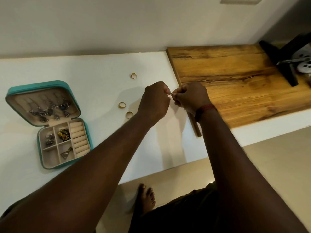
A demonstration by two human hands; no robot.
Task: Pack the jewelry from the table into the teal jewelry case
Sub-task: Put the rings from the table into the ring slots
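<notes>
White counter [101,68] runs L to R against a plain off-white wall [117,22]. Wood slab [227,78], warm brown w/ dark grain streaks, lies on the counter's R part, back edge at the wall. At the slab's far R: black stand [271,51] w/ a grey metal part [303,68] w/ holes, cut off by the frame edge. Pale switch plate [241,0] on the wall, top. Floor [277,157] beige, smooth, below the counter's front edge. Light warm, dim-ish; soft shadows on the counter.

One view only, worn on the person's head, wide-angle. Faces forward and steeply down onto the white table [94,71], close in. Top edge catches the wall [117,22]; bottom edge, the floor [272,158] and a bare foot [146,197].
</notes>
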